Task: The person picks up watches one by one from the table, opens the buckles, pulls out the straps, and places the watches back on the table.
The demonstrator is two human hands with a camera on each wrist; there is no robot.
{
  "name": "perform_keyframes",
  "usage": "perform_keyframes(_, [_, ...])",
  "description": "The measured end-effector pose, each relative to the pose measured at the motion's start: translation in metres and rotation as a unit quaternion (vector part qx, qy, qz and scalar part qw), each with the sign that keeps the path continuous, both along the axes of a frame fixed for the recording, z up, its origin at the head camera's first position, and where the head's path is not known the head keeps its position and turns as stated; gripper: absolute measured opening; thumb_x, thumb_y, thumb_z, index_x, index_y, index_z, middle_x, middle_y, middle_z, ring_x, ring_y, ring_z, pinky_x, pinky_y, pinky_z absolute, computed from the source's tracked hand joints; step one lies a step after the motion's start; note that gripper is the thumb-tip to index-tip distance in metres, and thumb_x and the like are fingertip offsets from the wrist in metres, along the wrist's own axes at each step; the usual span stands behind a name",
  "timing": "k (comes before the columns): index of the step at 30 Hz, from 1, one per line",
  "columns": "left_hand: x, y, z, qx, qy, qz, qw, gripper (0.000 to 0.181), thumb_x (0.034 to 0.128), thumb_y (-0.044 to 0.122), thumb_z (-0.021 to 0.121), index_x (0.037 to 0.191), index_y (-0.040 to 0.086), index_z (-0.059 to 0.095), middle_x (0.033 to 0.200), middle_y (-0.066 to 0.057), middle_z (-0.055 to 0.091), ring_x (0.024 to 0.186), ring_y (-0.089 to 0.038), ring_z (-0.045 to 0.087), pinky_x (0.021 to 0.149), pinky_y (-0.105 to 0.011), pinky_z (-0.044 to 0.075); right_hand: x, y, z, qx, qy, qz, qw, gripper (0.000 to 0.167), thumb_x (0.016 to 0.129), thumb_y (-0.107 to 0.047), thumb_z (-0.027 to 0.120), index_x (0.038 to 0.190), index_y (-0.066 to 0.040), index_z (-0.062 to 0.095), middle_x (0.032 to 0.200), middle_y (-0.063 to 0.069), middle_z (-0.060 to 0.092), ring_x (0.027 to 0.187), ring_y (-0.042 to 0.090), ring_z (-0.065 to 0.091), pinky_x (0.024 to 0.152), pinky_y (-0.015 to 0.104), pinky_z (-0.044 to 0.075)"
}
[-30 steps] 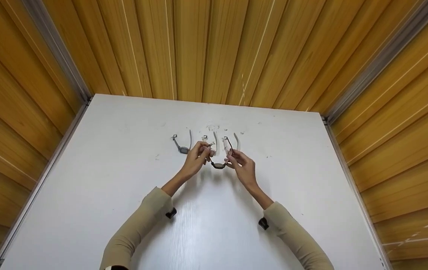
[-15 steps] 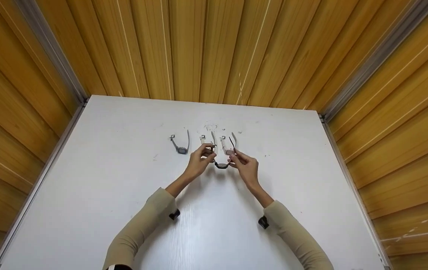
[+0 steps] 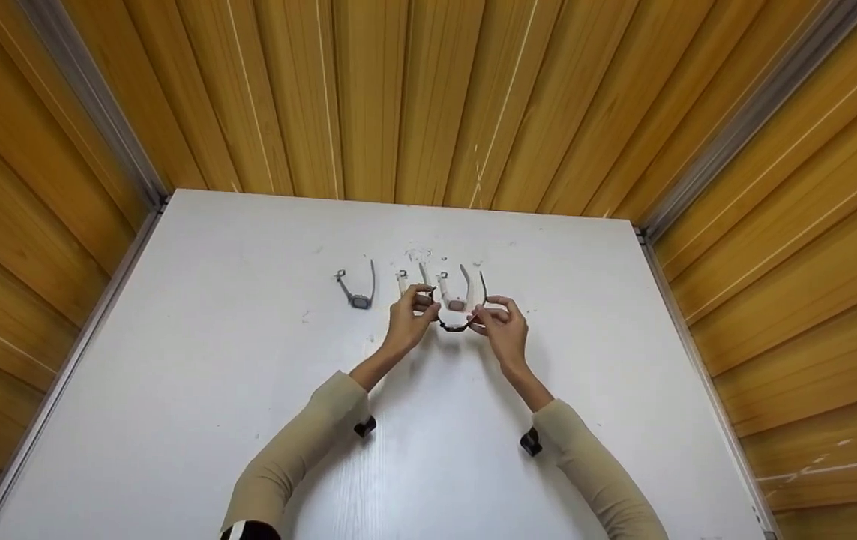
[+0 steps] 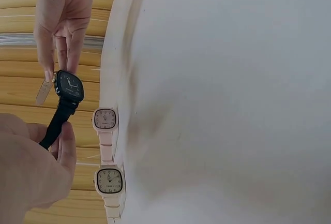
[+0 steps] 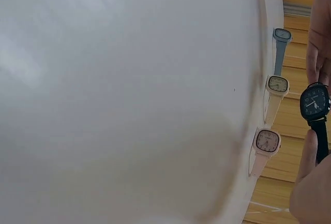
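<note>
A black wristwatch (image 3: 454, 327) hangs by its strap between my two hands, off the table, its face low in the middle. My left hand (image 3: 408, 324) pinches the buckle-side strap. The other strap is held between the thumb and fingers of my right hand (image 3: 505, 330), its free end pointing up. In the right wrist view the black watch's square face (image 5: 315, 102) shows clearly. Just beyond the hands lies a pink watch (image 3: 456, 305). A cream watch (image 5: 278, 84) is partly hidden behind my left hand in the head view. Further left lies a blue-grey watch (image 3: 360, 301).
All of this is on a white tabletop (image 3: 263, 345). Wood-patterned panels (image 3: 376, 97) enclose it at the back and both sides, with metal rails (image 3: 91, 90) at the corners. Small marks dot the table behind the watches.
Both hands have shifted a little to the right with the black watch. Its straps are spread wider apart, and the pink watch's face has come into view between them.
</note>
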State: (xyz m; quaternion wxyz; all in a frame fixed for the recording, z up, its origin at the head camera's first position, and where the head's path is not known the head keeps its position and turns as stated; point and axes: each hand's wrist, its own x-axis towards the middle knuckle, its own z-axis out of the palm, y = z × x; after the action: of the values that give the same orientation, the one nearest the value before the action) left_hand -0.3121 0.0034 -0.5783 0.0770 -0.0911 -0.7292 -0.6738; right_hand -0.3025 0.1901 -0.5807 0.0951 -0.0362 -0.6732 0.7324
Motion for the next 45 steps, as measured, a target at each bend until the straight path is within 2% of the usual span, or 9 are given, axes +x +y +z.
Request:
perform_keyframes(7, [-0.016,0.034,0.006,-0.022,-0.028,0.035,0.9988,0.028,0.0894,-0.003,0.070,0.114,-0.006,0.058,0.095,-0.024,0.074,0.083,-0.034,0.075,0.065,-0.021,0.058,-0.016,0.028,0.001,0.011,-0.027,-0.035,0.9990,0.026,0.095,0.002,0.067,0.119,0.009,0.058,0.084,0.013,0.075,0.074,0.019,0.077,0.070,0.028,0.064])
perform_keyframes(11, [-0.032,0.054,0.015,-0.041,-0.027,0.034,0.9983,0.024,0.0892,-0.002,0.071,0.111,-0.005,0.060,0.094,-0.024,0.073,0.084,-0.035,0.075,0.068,-0.027,0.061,-0.032,0.045,0.009,0.042,-0.031,-0.049,0.9975,0.029,0.095,0.001,0.067,0.120,0.011,0.058,0.081,0.009,0.074,0.073,0.018,0.076,0.068,0.025,0.064])
perform_keyframes(16, [-0.055,0.076,0.020,-0.113,-0.013,0.041,0.9927,0.022,0.0889,-0.002,0.070,0.109,-0.005,0.063,0.091,-0.023,0.074,0.085,-0.035,0.076,0.076,-0.036,0.061,-0.050,0.059,0.018,0.099,-0.035,-0.058,0.9928,0.028,0.093,0.002,0.066,0.119,0.011,0.060,0.074,0.000,0.072,0.068,0.015,0.075,0.064,0.024,0.063])
perform_keyframes(19, [-0.068,0.085,0.021,-0.161,-0.019,0.040,0.9859,0.021,0.0896,-0.001,0.070,0.110,-0.004,0.065,0.090,-0.021,0.076,0.085,-0.032,0.075,0.078,-0.036,0.060,-0.058,0.064,0.020,0.146,-0.040,-0.061,0.9866,0.029,0.091,0.003,0.064,0.118,0.013,0.061,0.075,0.010,0.073,0.064,0.015,0.074,0.059,0.022,0.061])
perform_keyframes(23, [-0.079,0.096,0.022,-0.212,-0.034,0.036,0.9761,0.020,0.0907,0.000,0.069,0.110,-0.003,0.066,0.091,-0.018,0.076,0.085,-0.030,0.073,0.077,-0.036,0.059,-0.065,0.069,0.021,0.241,-0.055,-0.070,0.9663,0.026,0.088,-0.001,0.065,0.113,0.009,0.065,0.082,0.021,0.076,0.055,0.009,0.070,0.052,0.014,0.055])
perform_keyframes(27, [-0.084,0.106,0.018,-0.248,-0.042,0.039,0.9671,0.018,0.0899,-0.001,0.069,0.107,-0.005,0.068,0.095,-0.018,0.076,0.088,-0.031,0.072,0.080,-0.039,0.060,-0.070,0.073,0.018,0.321,-0.084,-0.079,0.9401,0.023,0.088,-0.006,0.067,0.109,0.004,0.069,0.085,0.020,0.077,0.049,-0.002,0.061,0.055,0.011,0.046])
perform_keyframes(33, [-0.087,0.117,0.008,-0.294,-0.073,0.045,0.9520,0.014,0.0907,-0.002,0.065,0.103,-0.006,0.071,0.101,-0.021,0.075,0.092,-0.035,0.073,0.081,-0.046,0.059,-0.078,0.075,0.010,0.385,-0.114,-0.082,0.9124,0.024,0.087,-0.011,0.067,0.107,0.001,0.074,0.087,0.018,0.079,0.075,0.026,0.077,0.085,0.042,0.058])
perform_keyframes(40, [-0.085,0.125,0.002,-0.362,-0.117,0.054,0.9233,0.014,0.0972,0.002,0.057,0.097,0.003,0.070,0.107,-0.020,0.075,0.096,-0.033,0.074,0.073,-0.046,0.061,-0.082,0.076,0.002,0.387,-0.128,-0.071,0.9102,0.022,0.088,-0.012,0.067,0.103,0.001,0.076,0.079,0.014,0.078,0.056,0.006,0.066,0.083,0.038,0.059])
perform_keyframes(45, [-0.089,0.127,0.002,-0.375,-0.099,0.047,0.9207,0.012,0.0983,0.004,0.059,0.095,0.002,0.071,0.103,-0.020,0.076,0.095,-0.033,0.075,0.077,-0.043,0.061,-0.088,0.075,-0.002,0.387,-0.114,-0.073,0.9119,0.022,0.089,-0.011,0.066,0.102,0.001,0.077,0.076,0.014,0.077,0.051,0.001,0.058,0.064,0.023,0.053])
